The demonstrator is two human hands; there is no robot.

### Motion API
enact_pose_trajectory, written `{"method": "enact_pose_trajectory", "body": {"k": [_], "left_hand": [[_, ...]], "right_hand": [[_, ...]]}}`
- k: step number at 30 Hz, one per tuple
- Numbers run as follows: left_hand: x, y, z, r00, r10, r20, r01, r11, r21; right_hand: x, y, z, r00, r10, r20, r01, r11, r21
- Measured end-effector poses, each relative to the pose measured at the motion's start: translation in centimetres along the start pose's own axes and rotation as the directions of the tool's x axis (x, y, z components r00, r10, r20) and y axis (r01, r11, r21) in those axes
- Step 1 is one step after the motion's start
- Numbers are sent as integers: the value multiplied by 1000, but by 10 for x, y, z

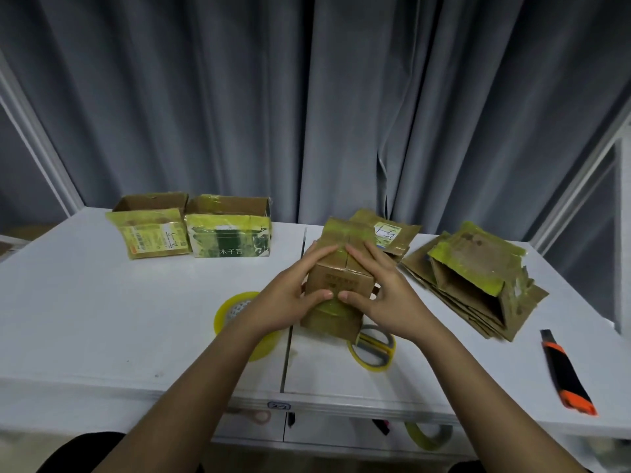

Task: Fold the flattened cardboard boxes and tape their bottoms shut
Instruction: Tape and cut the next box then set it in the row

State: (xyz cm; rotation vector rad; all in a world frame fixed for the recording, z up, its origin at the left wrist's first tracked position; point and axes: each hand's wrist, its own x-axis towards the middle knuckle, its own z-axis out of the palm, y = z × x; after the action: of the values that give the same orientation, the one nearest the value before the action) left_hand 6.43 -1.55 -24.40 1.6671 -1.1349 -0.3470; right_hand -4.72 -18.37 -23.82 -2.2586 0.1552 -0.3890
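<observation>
Both hands are on the cardboard box (336,268) at mid-table: the left hand (293,295) and right hand (382,295) grip its sides, fingers over the closed flaps, thumbs on the near face. A tape roll (239,322) lies just left; flattened boxes (478,285) are stacked right.

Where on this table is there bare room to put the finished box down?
Bare table lies on the left, between the two open boxes at the back and the tape roll. Another bare strip separates the flat cardboard stack from the utility knife. It is crowded around the box both hands hold, near the scissors.
</observation>
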Motion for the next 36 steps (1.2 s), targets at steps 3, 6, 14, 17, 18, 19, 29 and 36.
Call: {"method": "enact_pose_trajectory", "body": {"k": [3, 6, 14, 17, 18, 19, 29, 36], "left_hand": [[-4, 3, -8, 998, -29, -50, 24, 995, -101], [-4, 6, -11, 999, 9, -50, -10, 1000, -21], [-15, 15, -6, 993, 107, -49, -100, 986, 137], [-21, 20, -2, 979, 200, 34, -202, 953, 225], [-21, 20, -4, 974, 218, 54, -225, 939, 260], [-21, 18, -6, 970, 232, 68, -242, 924, 298], [3, 8, -3, 714, -514, -475, 228, 813, -536], [10, -4, -27, 705, -592, -391, 267, 732, -626]], "right_hand": [[-3, -10, -12, 1000, -11, 27, 12, 1000, -16], [-2, -17, -13, 977, -198, -75, 154, 910, -385], [45, -4, -33, 995, 73, 61, -40, 902, -430], [60, -9, -44, 982, 184, -28, -186, 958, -218], [61, -11, -46, 978, 204, -49, -207, 976, -68], [61, -14, -47, 975, 210, -70, -206, 976, 64], [45, -31, -4, 760, 173, -627, 118, 912, 394], [22, -20, 21, 860, 15, -511, 100, 975, 198]]}}
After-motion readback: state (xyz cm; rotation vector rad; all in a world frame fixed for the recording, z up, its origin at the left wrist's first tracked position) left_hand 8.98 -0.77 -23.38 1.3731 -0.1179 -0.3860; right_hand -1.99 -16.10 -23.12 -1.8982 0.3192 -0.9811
